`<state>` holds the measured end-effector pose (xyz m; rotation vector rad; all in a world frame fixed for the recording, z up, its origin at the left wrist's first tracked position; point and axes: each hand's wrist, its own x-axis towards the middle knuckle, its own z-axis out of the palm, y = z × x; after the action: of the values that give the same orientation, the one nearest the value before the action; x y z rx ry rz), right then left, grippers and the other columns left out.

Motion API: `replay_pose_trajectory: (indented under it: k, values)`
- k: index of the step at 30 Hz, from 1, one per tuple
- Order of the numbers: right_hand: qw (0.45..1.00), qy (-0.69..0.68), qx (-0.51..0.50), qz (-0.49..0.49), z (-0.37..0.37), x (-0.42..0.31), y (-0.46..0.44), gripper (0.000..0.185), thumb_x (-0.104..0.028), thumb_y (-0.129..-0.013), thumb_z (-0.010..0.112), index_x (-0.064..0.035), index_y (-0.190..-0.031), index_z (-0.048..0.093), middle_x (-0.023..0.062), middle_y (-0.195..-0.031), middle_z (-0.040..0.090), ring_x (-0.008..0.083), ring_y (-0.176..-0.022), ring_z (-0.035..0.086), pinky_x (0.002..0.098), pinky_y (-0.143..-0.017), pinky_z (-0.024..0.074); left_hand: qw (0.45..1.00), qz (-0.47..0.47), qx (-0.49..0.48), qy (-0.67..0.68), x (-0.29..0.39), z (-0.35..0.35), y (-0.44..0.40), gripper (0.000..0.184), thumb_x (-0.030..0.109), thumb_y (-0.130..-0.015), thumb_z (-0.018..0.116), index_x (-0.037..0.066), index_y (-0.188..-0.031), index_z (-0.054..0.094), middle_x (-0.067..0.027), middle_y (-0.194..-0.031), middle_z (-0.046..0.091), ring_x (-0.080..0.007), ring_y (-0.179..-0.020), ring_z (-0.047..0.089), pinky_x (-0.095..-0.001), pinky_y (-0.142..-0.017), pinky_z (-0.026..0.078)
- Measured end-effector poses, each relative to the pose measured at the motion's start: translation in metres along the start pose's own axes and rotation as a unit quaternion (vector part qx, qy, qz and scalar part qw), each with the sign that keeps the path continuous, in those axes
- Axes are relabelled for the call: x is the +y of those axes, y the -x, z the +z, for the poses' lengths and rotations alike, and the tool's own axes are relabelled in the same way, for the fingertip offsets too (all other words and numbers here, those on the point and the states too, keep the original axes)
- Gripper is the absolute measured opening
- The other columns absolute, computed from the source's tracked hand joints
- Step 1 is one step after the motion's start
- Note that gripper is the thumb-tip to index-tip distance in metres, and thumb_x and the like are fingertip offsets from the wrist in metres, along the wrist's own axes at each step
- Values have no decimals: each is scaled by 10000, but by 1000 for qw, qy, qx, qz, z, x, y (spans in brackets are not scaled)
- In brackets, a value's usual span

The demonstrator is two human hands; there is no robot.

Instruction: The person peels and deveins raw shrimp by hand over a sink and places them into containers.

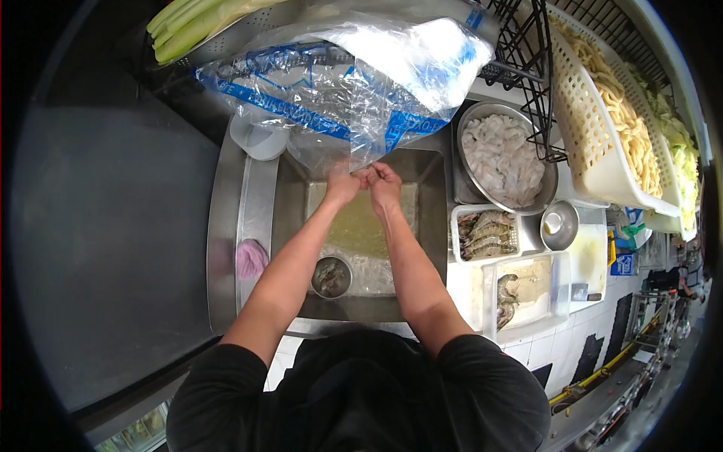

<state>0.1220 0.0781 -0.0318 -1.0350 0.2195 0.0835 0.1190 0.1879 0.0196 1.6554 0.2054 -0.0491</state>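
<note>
My left hand [343,185] and my right hand [385,185] meet over the far part of a metal sink [289,226]. The fingers of both are closed together at the tips; what they hold, if anything, is too small or hidden to make out. Just beyond them hangs the lower edge of a large clear plastic bag [316,83] with blue printing. Yellowish, cloudy water [361,226] lies in the sink under my forearms. A small metal bowl [331,277] with dark greyish contents sits at the sink's near left.
Right of the sink stand a steel bowl of peeled, pale shrimp [503,160], a basket of whole shrimp [488,234], a clear tub [559,290] and a small bowl [559,224]. Noodle basket [587,113] and black rack [520,71] rise behind. A pink cloth [251,258] lies left.
</note>
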Motion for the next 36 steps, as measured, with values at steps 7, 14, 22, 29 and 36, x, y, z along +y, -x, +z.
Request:
replay_pose_trajectory:
  k: [7, 14, 22, 29, 36]
  values:
    - [993, 11, -114, -24, 0, -16, 0, 135, 17, -953, 569, 72, -1073, 594, 108, -923, 659, 172, -761, 637, 309, -703, 538, 951, 130, 0, -280, -2, -22, -5, 316, 103, -806, 741, -38, -1081, 675, -168, -841, 717, -205, -735, 689, -332, -683, 539]
    - [992, -35, -117, -35, -7, -7, -14, 148, 28, -963, 551, 52, -1108, 566, 117, -952, 664, 182, -799, 641, 320, -754, 541, 994, 33, -4, -109, 33, -13, -2, 309, 87, -813, 724, -37, -1091, 671, -157, -838, 724, -190, -714, 695, -336, -672, 533]
    - [993, -16, -106, -40, 1, -25, -3, 138, 38, -962, 541, 27, -1096, 574, 118, -978, 662, 187, -846, 641, 333, -771, 544, 991, 21, -24, -132, 25, -11, -7, 304, 72, -852, 705, -28, -1135, 654, -121, -839, 715, -138, -706, 684, -297, -656, 536]
    - [990, -28, -140, -14, -11, -19, 0, 151, -15, -973, 551, 9, -1122, 553, 99, -1043, 630, 191, -942, 620, 360, -794, 540, 993, -71, -91, 19, 26, -17, 6, 352, 160, -899, 719, -61, -1162, 640, -112, -942, 709, -145, -736, 685, -284, -667, 541]
    - [932, 318, -143, 97, -72, 97, 28, 205, -44, -874, 535, -16, -1049, 636, 158, -1087, 666, 288, -1027, 634, 407, -872, 508, 947, -143, -212, -197, -87, -80, 41, 131, 102, -786, 691, -11, -842, 727, -78, -680, 672, -173, -619, 652, -330, -561, 513]
